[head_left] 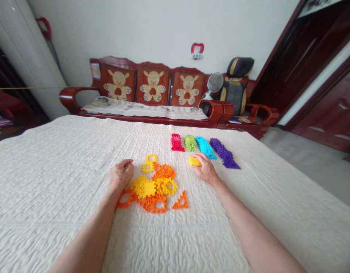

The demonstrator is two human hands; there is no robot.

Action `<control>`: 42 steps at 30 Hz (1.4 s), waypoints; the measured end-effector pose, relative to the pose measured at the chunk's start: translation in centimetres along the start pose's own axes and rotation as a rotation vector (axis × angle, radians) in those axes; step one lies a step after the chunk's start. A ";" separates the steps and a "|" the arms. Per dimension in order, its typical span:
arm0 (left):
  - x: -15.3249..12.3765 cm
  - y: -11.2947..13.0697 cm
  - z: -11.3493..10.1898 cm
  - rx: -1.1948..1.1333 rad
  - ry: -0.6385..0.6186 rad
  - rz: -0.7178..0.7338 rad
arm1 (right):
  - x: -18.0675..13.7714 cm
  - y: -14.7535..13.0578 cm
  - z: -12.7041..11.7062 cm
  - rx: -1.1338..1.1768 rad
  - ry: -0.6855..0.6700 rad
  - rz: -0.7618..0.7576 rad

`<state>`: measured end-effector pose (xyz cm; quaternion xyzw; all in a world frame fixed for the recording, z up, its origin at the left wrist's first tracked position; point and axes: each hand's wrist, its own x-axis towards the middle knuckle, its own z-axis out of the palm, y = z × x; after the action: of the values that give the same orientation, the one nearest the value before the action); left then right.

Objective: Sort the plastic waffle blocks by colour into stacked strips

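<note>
My right hand (205, 169) has its fingers closed on a yellow interlocking tile (194, 161), just above or on the quilted cover; I cannot tell which. My left hand (121, 174) is curled into a loose fist left of the mixed pile, with nothing showing in it. Between the hands lie yellow tiles (147, 188) with notched edges, overlapping orange tiles (164, 171). Some are solid, others are open frames. Apart from the pile, nearer to me, lies an orange triangle tile (181, 201). Two yellow square frames (151, 158) sit at the pile's far edge.
Beyond my right hand, tiles lie in separate rows by colour: red (176, 142), green (191, 143), light blue (204, 146) and purple (224, 153). A white quilted cover (63, 182) spreads beneath everything. Behind it stand a wooden sofa (75, 99) and a small fan (215, 82).
</note>
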<state>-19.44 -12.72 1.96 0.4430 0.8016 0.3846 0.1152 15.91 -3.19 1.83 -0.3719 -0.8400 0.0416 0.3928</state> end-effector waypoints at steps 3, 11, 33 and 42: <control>-0.1 0.1 0.0 -0.004 0.001 0.003 | -0.1 -3.5 -0.3 0.099 -0.044 0.015; 0.1 0.0 0.2 0.011 0.013 0.005 | -2.0 -12.5 0.3 0.157 -0.407 -0.010; 0.4 -0.6 0.5 -0.008 -0.006 0.011 | -2.5 -5.9 0.9 0.029 -0.095 0.201; 0.4 -0.6 0.5 -0.002 -0.003 0.012 | -2.1 -5.8 0.6 0.026 -0.057 0.141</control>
<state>-19.79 -12.32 1.29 0.4484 0.7983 0.3854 0.1144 12.94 -8.66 2.24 -0.4238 -0.8220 0.0908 0.3695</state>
